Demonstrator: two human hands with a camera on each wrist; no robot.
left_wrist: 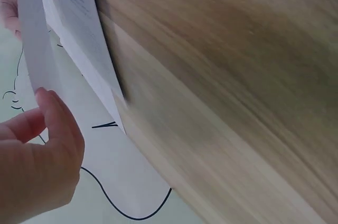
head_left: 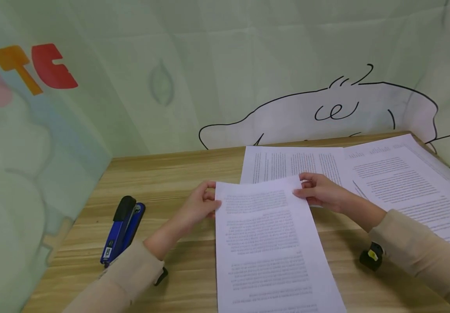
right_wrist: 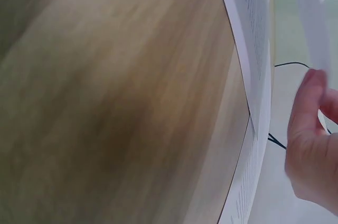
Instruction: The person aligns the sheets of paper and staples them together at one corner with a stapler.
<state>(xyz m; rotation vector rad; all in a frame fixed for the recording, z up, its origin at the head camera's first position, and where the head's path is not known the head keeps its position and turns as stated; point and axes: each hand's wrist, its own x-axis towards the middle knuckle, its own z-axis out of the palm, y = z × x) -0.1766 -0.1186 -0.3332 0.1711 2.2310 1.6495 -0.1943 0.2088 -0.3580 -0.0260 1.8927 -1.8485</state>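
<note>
A printed sheet of paper [head_left: 264, 243] is held up over the table by its two far corners. My left hand [head_left: 199, 204] pinches the left corner between thumb and fingers; in the left wrist view that hand [left_wrist: 47, 155] grips the paper's edge [left_wrist: 37, 39]. At the opposite corner my right hand [head_left: 320, 191] pinches the sheet, thumb on the upper face. The right wrist view has this hand [right_wrist: 314, 145] with its fingertips at the paper's edge [right_wrist: 314, 23]. The print on the sheet appears upside down in the head view.
More printed sheets [head_left: 401, 182] lie overlapping at the table's back right, partly behind the held paper. A blue and black stapler [head_left: 121, 230] lies left of my left forearm. The wooden table [head_left: 162, 182] meets a curtain-like printed backdrop [head_left: 193, 78] at the back.
</note>
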